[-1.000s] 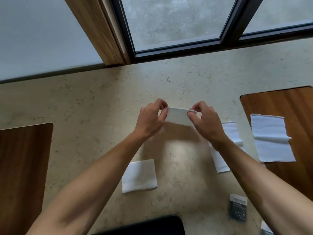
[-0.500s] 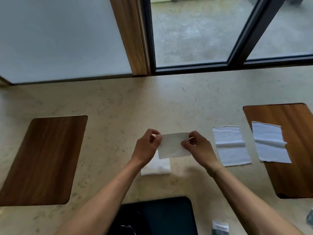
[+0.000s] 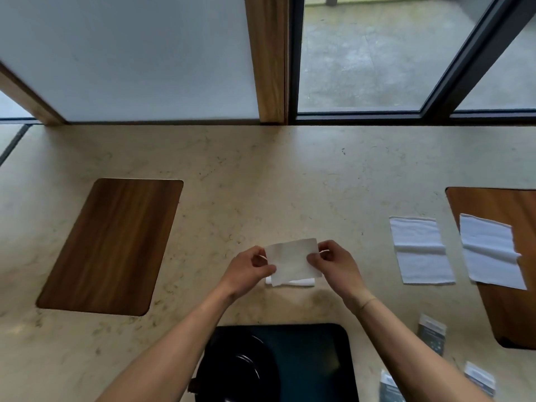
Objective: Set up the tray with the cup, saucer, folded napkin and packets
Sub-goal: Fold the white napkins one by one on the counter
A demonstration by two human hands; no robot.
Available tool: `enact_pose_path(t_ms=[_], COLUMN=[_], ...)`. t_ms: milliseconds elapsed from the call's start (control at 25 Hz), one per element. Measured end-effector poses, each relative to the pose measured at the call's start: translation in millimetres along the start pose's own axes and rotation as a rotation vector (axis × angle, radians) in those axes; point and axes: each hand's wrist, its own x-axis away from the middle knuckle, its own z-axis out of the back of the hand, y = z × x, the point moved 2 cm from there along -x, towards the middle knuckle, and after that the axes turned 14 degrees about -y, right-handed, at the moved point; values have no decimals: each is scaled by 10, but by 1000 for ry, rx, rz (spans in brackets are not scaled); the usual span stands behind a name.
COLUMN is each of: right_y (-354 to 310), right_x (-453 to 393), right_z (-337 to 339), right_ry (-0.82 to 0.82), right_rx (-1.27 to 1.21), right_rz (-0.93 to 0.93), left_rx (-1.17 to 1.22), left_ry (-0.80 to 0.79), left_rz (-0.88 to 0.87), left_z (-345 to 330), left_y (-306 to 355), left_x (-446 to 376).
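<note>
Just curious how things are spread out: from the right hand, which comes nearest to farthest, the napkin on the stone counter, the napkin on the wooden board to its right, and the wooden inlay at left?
From the right hand:
1. Counter napkin, just to its right.
2. Board napkin, farther right.
3. Wooden inlay, far left, beyond the left hand.

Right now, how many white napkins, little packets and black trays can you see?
White napkins: 4, one held, one on the counter under it, two spread flat.
Little packets: 3.
Black trays: 1.
Total: 8.
</note>
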Motion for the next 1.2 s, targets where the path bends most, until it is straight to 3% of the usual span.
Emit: enact_pose_path(t_ms=[160,520,920,1200], right_y=[87,284,369,384], right_x=[-23,-135,-198,-203], right_z=[-10,-155,-166,-157], right_ry=[13,47,112,128], right_rx=[12,544,531,659], right_rz=[-21,-67,-20,-27], left_rx=[11,-285,-345,-407], left_ry=[-27,30,138,134], left_rz=[-4,51,-12,30], left_z=[-9,-56,-85,-140], left_y=[-52,-156,-255,-276], left_x=[-41,-116,-156,-179])
